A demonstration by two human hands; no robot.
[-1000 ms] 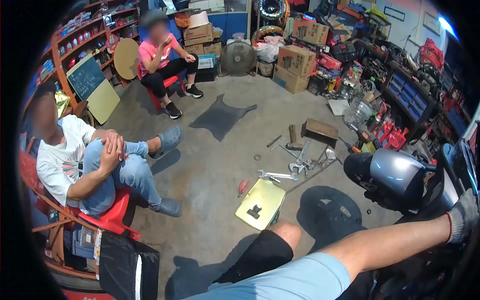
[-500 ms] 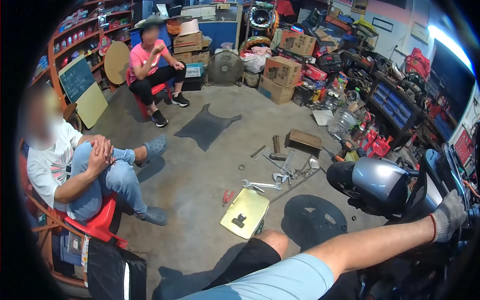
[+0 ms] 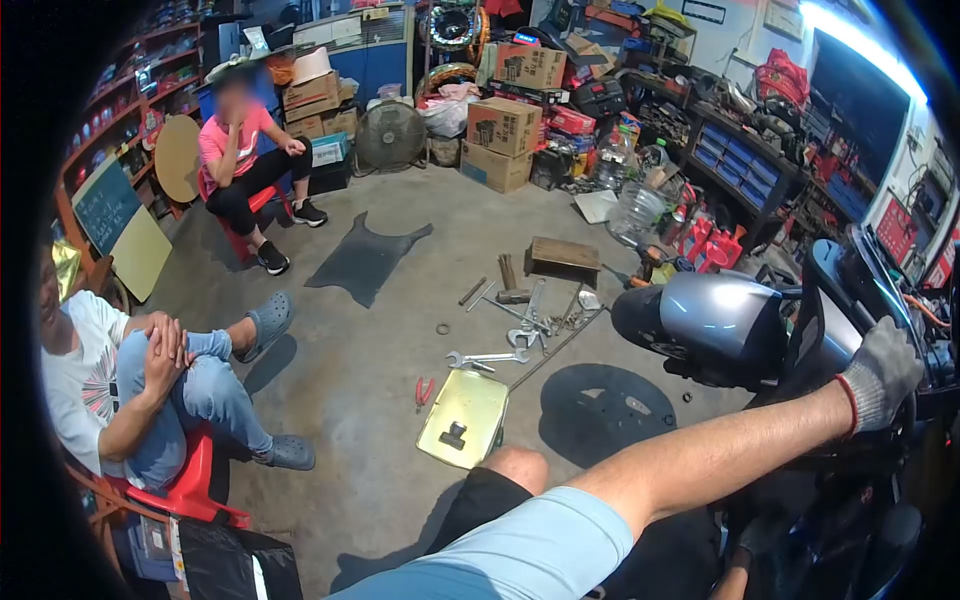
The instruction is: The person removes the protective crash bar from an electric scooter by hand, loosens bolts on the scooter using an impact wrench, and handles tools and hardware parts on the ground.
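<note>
My left hand (image 3: 885, 370), in a grey knitted glove with a red-edged cuff, grips a dark part of the motorcycle (image 3: 722, 312) at the right. The bare forearm and light blue sleeve stretch across the lower middle. Low at the right, my right hand (image 3: 762, 535) shows dimly in shadow beside the motorcycle's dark parts; its fingers and anything in them cannot be made out. Near my knee, a yellowish tray (image 3: 485, 400) with a small black part (image 3: 453, 434) lies on the floor.
Wrenches (image 3: 487, 358), red pliers (image 3: 423, 392), a hammer (image 3: 510, 285), a metal block (image 3: 563, 260) and a round black cover (image 3: 607, 412) lie on the floor. Farther off is a black mat (image 3: 367, 258). Two people sit at the left; boxes (image 3: 503, 127) stand behind.
The view has swung to the right, so the floor items and seated people appear farther left. My left hand stays at the motorcycle. My right hand has come into view low down.
</note>
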